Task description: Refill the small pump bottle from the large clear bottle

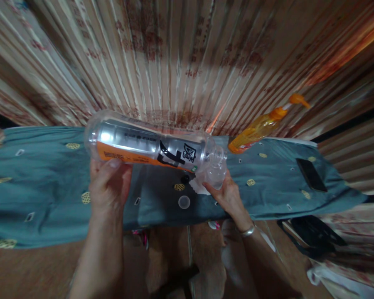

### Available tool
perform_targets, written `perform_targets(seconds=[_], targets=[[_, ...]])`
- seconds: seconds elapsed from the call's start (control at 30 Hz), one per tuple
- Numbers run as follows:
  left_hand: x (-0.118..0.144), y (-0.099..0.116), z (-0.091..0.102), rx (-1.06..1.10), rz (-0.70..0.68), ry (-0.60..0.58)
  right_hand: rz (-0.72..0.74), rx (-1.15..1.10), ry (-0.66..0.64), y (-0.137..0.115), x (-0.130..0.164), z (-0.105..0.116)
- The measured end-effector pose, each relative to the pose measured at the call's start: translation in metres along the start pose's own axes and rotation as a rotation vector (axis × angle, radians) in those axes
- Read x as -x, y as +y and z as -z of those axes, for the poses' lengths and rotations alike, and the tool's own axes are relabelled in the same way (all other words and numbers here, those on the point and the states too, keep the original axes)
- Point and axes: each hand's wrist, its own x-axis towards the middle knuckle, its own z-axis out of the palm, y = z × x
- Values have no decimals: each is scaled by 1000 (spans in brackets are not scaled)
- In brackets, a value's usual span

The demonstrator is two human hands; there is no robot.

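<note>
My left hand (110,182) is closed around the base end of a large clear plastic bottle (149,145) with a silver and orange label. The bottle lies almost level in the air, its mouth pointing right. My right hand (229,193) grips a small clear container (216,172) just below that mouth; whether the two touch I cannot tell. Behind the right fingers is a white tissue-like piece (200,187). On the cloth beneath lie a round translucent lid (184,202) and a small black cap-like object (185,179).
A teal patterned cloth (59,191) covers the narrow table. Toward its right rear stands an orange pump bottle (255,131), and a black phone (311,174) lies near the right end. A pleated curtain (174,62) hangs behind. On the floor at right is a dark bag (314,236).
</note>
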Motion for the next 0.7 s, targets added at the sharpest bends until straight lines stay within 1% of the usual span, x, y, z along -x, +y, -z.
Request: perform_targets(seconds=[0.17, 0.4, 0.57, 0.7], targets=[[-1, -1, 1, -21, -21, 0, 0, -3, 0, -1, 0, 1], [0, 0, -2, 0, -10, 38, -2, -9, -9, -2, -1, 2], [-1, -1, 1, -8, 0, 0, -12, -7, 5, 0, 0, 0], [-1, 0, 0, 5, 5, 0, -18, -11, 1, 0, -1, 0]])
